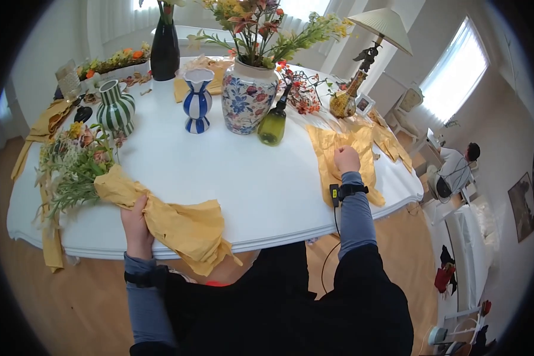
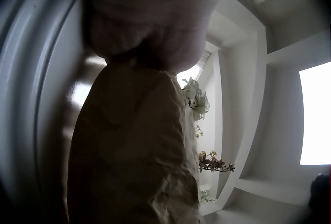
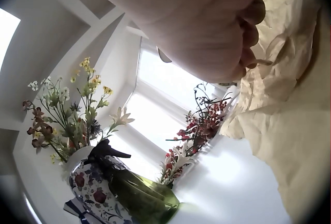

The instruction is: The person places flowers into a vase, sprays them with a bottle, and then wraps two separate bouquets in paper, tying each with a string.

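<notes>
Nearby: green bottle [image 1: 272, 127] beside floral vase [image 1: 240, 98] | left hand [image 1: 137, 230] grips paper [image 1: 187, 224]

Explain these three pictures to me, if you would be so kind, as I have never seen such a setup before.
There is no machine here: the left grip and the right grip are a person's two bare hands. The wide picture is taken from the person's head, looking forward and down. The other two are taken from the left and right wrists, close to the work. On the white table stand, among other things, a green-striped vase, a blue-striped vase, a floral vase filled with flowers and a green bottle. The left grip holds yellow paper, with a bouquet at one end. The right grip, its fingers curled, is at another sheet; whether it pinches that, I cannot tell.
</notes>
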